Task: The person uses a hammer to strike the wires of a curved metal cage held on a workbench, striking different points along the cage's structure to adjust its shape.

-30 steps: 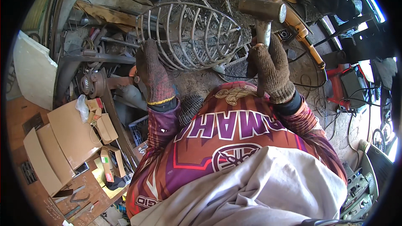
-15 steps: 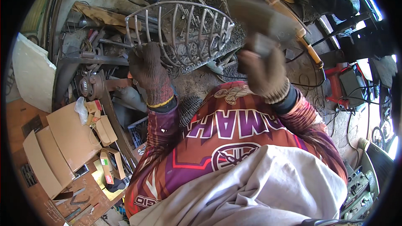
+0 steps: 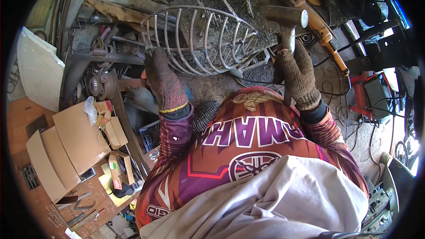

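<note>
Our left hand grips left end of metal cage, in front of us. Our right hand holds hammer beside it, not touching. Ribs already on rim; what's left, we can't tell.

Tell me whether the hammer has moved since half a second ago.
Yes: the hammer has moved; against the orange power tool, its head's right end now sits farther up and left.

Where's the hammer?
In the head view, the hammer is upper right of centre, in the gloved right hand, left of the long yellow-orange tool.
</note>
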`<state>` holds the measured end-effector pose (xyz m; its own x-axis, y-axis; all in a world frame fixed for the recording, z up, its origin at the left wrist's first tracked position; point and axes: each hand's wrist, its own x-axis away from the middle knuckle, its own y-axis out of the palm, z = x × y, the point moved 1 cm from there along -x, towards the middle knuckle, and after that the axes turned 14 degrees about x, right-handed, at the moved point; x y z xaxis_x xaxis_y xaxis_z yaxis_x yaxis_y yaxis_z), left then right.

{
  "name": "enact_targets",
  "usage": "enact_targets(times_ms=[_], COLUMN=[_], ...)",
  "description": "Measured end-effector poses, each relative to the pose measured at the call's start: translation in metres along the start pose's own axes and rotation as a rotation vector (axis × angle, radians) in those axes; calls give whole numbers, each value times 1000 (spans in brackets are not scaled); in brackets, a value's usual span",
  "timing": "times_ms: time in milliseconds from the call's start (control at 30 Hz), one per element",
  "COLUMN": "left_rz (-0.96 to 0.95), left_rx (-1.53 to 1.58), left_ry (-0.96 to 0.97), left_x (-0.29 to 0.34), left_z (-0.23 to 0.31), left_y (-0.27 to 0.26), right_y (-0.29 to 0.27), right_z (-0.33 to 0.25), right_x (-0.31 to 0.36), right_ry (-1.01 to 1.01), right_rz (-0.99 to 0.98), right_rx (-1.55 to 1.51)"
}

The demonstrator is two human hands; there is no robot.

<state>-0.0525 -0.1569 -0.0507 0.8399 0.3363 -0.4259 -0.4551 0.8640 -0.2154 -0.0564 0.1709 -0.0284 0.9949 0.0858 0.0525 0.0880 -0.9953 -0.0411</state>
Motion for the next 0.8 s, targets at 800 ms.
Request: enact_targets(times_ms=[800], left_rz=[272], left_rx=[231], left_ry=[-152], left_x=[3], left_z=[41], left_y=[22], right_y=[-12], right_z=[-9], right_x=[14], right_ry=[-70], right_rz=[31], right_rx=[49])
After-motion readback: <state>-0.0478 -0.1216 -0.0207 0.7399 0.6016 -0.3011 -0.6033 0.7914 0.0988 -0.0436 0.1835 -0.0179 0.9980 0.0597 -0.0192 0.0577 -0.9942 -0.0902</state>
